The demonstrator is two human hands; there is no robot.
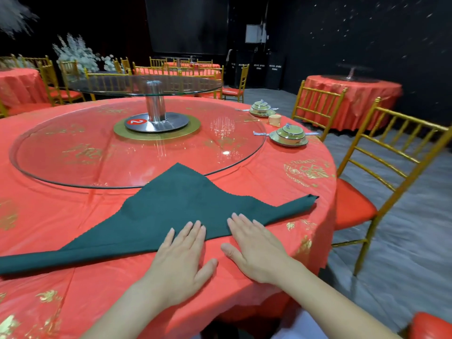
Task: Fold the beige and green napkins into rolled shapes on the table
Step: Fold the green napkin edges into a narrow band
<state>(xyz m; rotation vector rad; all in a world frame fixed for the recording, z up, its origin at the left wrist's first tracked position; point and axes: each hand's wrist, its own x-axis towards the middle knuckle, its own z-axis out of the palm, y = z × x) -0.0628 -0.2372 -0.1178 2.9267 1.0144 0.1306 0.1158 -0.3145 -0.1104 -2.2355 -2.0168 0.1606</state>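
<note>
A dark green napkin point(171, 206) lies folded into a wide triangle on the red tablecloth point(281, 192), its long folded edge nearest me and its point on the glass turntable's rim. My left hand point(182, 255) and my right hand point(254, 245) lie flat side by side with straight fingers, fingertips pressing on the napkin's near edge at its middle. A beige rolled napkin point(275, 119) stands far right between two place settings.
A large glass turntable point(73, 152) on a metal stand point(155, 111) fills the table's middle. Two green lidded bowl sets point(289, 137) sit at the far right. Gold chairs point(381, 167) with red seats stand to the right; other red tables are behind.
</note>
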